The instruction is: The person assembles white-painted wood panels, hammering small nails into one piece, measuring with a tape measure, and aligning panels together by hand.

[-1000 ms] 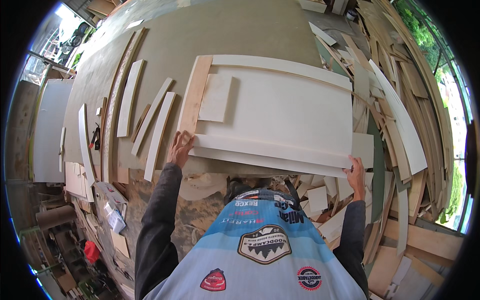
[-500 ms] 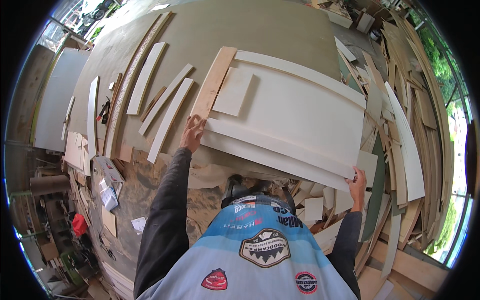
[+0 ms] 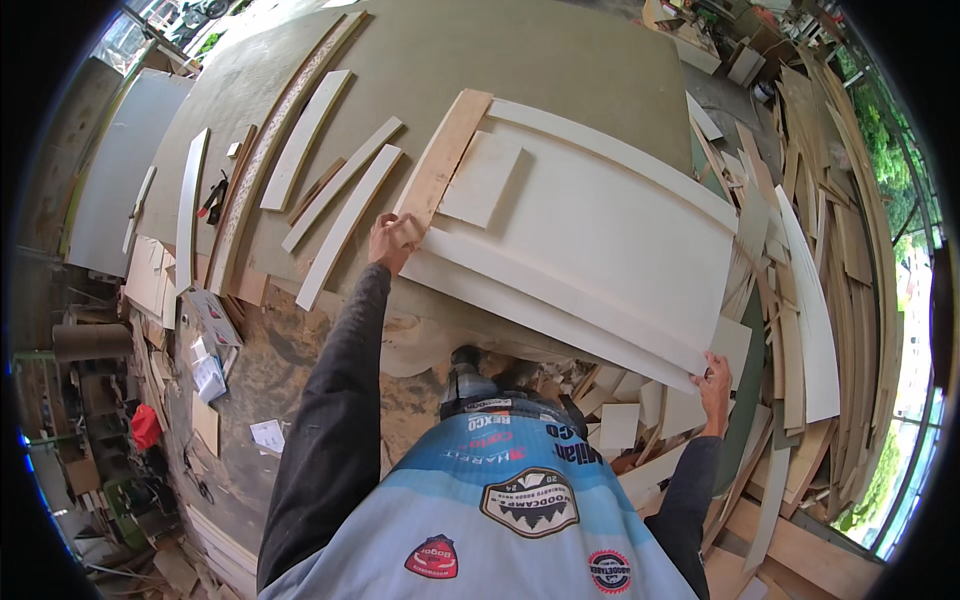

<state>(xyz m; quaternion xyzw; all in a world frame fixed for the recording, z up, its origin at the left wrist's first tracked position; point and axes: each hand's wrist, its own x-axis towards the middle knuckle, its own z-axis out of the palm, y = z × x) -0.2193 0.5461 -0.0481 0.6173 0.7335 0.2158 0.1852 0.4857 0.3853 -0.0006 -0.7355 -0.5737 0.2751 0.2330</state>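
A large white panel [image 3: 600, 210] lies flat on the worktable, with white strips along its far and near long edges. Across its left end runs a bare wood strip [image 3: 452, 155], and beside that a small white board [image 3: 485, 180] rests on the panel. My left hand [image 3: 393, 242] is closed at the panel's near left corner, fingers bent over the ends of the wood strip and the near white strip [image 3: 570, 295]. At the near right corner my right hand [image 3: 713, 388] grips the panel's edge, its fingertips by that strip's other end. The undersides of both grips are hidden.
Several white strips [image 3: 350, 225] and a long board [image 3: 285, 130] lie on the worktable [image 3: 570, 60] left of the panel, near a small black and red tool [image 3: 213, 200]. Wood offcuts [image 3: 800, 300] pile up at the right. Papers [image 3: 268, 437] lie on the floor.
The whole view has turned slightly. My left hand's fingers have shifted and curl more over the panel's corner; my right hand stays at its corner. The panel keeps its place among the strips.
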